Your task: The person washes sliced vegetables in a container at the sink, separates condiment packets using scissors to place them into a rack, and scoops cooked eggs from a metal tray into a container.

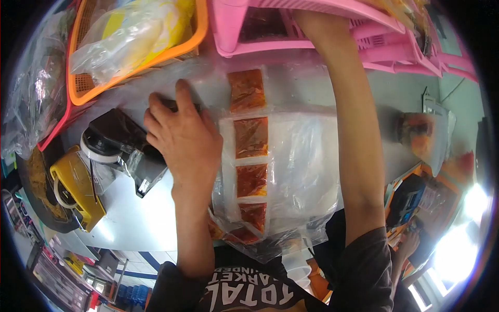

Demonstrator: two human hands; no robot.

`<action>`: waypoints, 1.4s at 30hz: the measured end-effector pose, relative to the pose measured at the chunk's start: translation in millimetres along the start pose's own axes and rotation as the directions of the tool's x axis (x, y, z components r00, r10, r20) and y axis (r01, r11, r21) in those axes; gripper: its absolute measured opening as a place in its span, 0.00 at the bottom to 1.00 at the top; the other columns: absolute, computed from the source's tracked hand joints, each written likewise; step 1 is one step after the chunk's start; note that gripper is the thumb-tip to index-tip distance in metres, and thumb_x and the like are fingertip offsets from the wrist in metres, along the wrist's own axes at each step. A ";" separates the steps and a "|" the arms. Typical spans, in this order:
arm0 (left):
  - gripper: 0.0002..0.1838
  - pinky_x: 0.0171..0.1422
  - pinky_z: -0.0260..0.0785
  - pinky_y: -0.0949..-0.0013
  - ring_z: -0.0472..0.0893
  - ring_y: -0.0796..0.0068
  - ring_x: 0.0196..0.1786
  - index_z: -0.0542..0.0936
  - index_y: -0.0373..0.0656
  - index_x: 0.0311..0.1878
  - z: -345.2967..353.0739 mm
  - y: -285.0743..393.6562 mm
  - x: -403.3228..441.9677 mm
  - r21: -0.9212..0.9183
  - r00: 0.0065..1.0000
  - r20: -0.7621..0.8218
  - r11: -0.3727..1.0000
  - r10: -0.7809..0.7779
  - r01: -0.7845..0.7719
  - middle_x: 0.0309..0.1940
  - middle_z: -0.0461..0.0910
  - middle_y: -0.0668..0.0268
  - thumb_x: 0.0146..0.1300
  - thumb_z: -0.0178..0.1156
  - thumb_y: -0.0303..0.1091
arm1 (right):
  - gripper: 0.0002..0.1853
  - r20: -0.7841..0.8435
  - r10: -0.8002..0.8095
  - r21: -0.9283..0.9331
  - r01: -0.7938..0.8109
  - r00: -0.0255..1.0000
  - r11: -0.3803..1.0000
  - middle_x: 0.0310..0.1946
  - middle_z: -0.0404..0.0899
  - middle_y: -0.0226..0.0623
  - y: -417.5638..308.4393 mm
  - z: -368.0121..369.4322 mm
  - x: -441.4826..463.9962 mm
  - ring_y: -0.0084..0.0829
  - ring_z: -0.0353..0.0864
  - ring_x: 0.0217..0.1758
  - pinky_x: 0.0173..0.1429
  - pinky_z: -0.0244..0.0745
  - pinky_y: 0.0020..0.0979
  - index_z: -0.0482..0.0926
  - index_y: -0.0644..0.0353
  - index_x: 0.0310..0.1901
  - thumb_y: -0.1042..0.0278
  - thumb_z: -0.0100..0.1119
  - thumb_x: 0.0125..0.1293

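My left hand (pixel 184 127) rests on the table left of the packets, fingers spread, over a small dark thing mostly hidden beneath them. My right hand (pixel 314 21) reaches into the pink plastic rack (pixel 280 48); its fingers are hidden there. Between my arms, a column of sealed clear packets with reddish-brown contents, one of them a packet (pixel 251 136), runs down toward me. The lower ones lie along the left part of a large clear plastic sheet (pixel 306 166). A black tape dispenser (pixel 122 138) stands left of my left hand.
An orange basket (pixel 200 31) with plastic bags stands at upper left. A yellow tape dispenser (pixel 78 182) is at far left. To the right are a clear packet (pixel 416 132) and a black device (pixel 406 200). Another person's hand (pixel 409 243) shows at lower right.
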State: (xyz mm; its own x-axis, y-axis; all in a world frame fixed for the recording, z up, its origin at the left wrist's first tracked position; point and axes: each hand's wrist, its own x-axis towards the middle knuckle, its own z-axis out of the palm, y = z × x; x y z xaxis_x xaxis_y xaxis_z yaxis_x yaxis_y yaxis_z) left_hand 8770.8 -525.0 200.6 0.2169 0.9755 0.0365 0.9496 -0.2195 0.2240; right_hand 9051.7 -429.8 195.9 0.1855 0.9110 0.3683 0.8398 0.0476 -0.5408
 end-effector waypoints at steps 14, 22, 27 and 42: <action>0.20 0.41 0.71 0.63 0.76 0.61 0.38 0.80 0.40 0.51 -25.9 -3.9 12.0 -0.344 0.980 -0.182 0.929 0.079 -0.139 0.39 0.73 0.56 0.54 0.71 0.25 | 0.27 0.213 -0.079 -0.295 0.141 0.974 0.945 0.61 0.79 0.49 -18.3 -11.5 -5.3 0.49 0.78 0.64 0.68 0.72 0.44 0.77 0.55 0.64 0.47 0.57 0.71; 0.11 0.45 0.72 0.70 0.77 0.72 0.40 0.83 0.39 0.46 -34.5 5.7 2.0 -0.556 0.982 -0.183 0.820 0.038 -0.136 0.42 0.75 0.61 0.60 0.66 0.17 | 0.22 -0.108 -0.199 -0.117 0.186 0.974 0.976 0.60 0.78 0.55 -16.2 3.8 -16.8 0.54 0.81 0.59 0.63 0.75 0.47 0.76 0.60 0.62 0.58 0.55 0.72; 0.16 0.54 0.74 0.71 0.80 0.73 0.45 0.83 0.37 0.50 -35.8 10.5 -1.9 -0.644 0.993 -0.101 0.757 0.065 -0.115 0.46 0.74 0.62 0.60 0.61 0.11 | 0.19 -0.239 -0.185 -0.167 0.148 0.953 0.975 0.53 0.80 0.52 -21.4 38.8 -12.8 0.51 0.81 0.53 0.57 0.75 0.46 0.80 0.56 0.58 0.58 0.58 0.69; 0.07 0.37 0.75 0.79 0.80 0.84 0.38 0.83 0.38 0.51 -61.7 13.5 -8.3 -0.542 0.965 -0.256 0.819 0.053 -0.189 0.43 0.81 0.68 0.72 0.61 0.24 | 0.10 -0.157 0.017 0.321 0.035 0.987 0.946 0.35 0.86 0.42 -67.2 -39.0 -102.1 0.45 0.84 0.38 0.40 0.77 0.42 0.86 0.57 0.46 0.65 0.66 0.65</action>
State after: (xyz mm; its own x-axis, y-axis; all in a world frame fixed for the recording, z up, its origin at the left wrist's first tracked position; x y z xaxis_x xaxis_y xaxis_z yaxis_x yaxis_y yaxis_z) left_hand 8767.8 -535.2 263.4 0.2019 0.9335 0.2963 0.6141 -0.3564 0.7042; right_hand 8996.2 -542.0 224.1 0.2776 0.8359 0.4735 0.6375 0.2085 -0.7417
